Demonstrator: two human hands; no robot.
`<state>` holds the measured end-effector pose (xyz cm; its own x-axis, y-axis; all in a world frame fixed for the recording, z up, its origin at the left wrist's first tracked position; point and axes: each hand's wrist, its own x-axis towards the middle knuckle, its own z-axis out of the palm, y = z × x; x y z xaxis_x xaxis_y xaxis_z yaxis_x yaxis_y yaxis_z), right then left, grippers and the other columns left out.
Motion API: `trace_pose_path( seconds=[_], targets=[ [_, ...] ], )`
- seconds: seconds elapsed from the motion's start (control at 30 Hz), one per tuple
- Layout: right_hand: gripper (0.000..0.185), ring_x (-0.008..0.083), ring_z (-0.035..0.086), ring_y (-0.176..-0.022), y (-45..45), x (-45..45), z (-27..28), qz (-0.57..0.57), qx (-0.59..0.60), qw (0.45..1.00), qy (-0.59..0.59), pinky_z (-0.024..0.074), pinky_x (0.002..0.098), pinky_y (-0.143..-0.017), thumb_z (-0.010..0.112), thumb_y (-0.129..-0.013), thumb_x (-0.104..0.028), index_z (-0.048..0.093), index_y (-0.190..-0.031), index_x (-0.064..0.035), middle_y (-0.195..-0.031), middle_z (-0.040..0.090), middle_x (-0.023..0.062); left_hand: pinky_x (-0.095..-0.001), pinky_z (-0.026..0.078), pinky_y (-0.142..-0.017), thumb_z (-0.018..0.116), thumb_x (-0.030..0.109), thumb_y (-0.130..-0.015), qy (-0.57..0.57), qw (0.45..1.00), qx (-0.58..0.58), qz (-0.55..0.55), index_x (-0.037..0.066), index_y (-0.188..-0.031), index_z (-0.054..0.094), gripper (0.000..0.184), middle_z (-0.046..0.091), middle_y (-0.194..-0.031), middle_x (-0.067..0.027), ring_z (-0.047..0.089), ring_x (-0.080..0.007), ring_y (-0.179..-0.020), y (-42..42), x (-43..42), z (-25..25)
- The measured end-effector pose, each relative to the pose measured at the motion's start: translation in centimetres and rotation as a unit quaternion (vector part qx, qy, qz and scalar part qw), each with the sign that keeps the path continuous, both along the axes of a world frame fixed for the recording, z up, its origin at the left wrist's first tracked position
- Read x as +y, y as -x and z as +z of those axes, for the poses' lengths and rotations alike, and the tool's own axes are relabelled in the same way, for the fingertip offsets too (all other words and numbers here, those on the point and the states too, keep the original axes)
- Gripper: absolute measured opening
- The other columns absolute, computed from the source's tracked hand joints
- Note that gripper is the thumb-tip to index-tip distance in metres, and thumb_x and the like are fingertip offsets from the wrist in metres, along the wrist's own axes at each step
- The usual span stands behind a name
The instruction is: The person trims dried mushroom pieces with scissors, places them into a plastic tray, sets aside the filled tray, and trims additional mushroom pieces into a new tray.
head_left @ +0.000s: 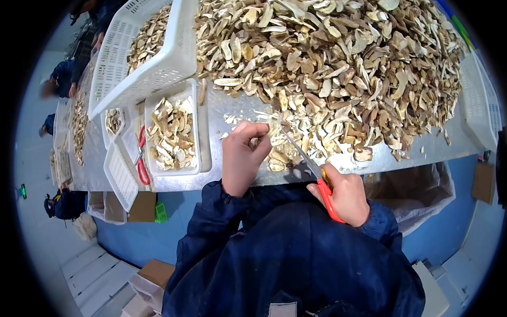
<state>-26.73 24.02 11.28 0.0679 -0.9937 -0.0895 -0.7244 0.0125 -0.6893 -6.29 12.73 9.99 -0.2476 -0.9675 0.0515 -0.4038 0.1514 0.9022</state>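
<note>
Red scissors [324, 190] (metal-bladed) in right hand [347, 197]

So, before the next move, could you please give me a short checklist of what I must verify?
1. Scissors in the right grip: ok, held by the red handles.
2. Slice in the left grip: ok, pinched at the fingertips.
3. Scissors' tip apart from the left grip: ok, but it is close.
4. Blades open: cannot tell.
5. Table clear around the blades: not ok, loose pieces lie there.
6. Tub uncovered: ok, its contents show.
</note>
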Motion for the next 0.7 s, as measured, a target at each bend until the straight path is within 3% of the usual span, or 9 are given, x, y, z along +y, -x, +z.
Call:
trace_pose_path(
  seconds=[0.4,0.6,0.7],
  targets=[
    [0.04,0.0375,0.058,-0.049,0.0,-0.1,-1.2,0.012,0.034,0.999,-0.024,0.045,0.0453,-0.047,0.065,-0.085,-0.04,0.053,-0.082,-0.0022,-0.05,0.055,0.0173,-0.0262,0.041,-0.054,0.065,-0.001,-0.076,-0.011,0.999,-0.022,-0.029,-0.001,-0.094,0.066,0.018,0.057,-0.074,-0.0082,0.051,-0.0127,-0.057,0.8,0.3,-0.4],
    [0.038,0.0374,0.059,-0.051,-0.5,0.1,-1.7,0.043,0.044,0.997,-0.042,0.0445,0.0457,-0.048,0.067,-0.083,-0.039,0.055,-0.084,-0.0029,-0.053,0.057,0.0166,-0.0257,0.041,-0.055,0.065,0.001,-0.078,-0.033,0.998,-0.047,-0.031,-0.001,-0.093,0.066,0.016,0.057,-0.075,-0.0062,0.051,-0.011,-0.058,0.5,-0.1,-0.6],
    [0.042,0.0379,0.061,-0.058,0.5,-0.2,-0.6,-0.007,-0.018,0.998,-0.068,0.0456,0.0456,-0.053,0.072,-0.08,-0.038,0.054,-0.092,-0.0016,-0.06,0.059,0.0176,-0.0246,0.042,-0.059,0.065,0.003,-0.079,-0.158,0.987,0.031,-0.02,-0.002,-0.093,0.065,0.015,0.057,-0.077,-0.0044,0.053,-0.0093,-0.065,-0.3,-0.5,-1.3]
  ],
)
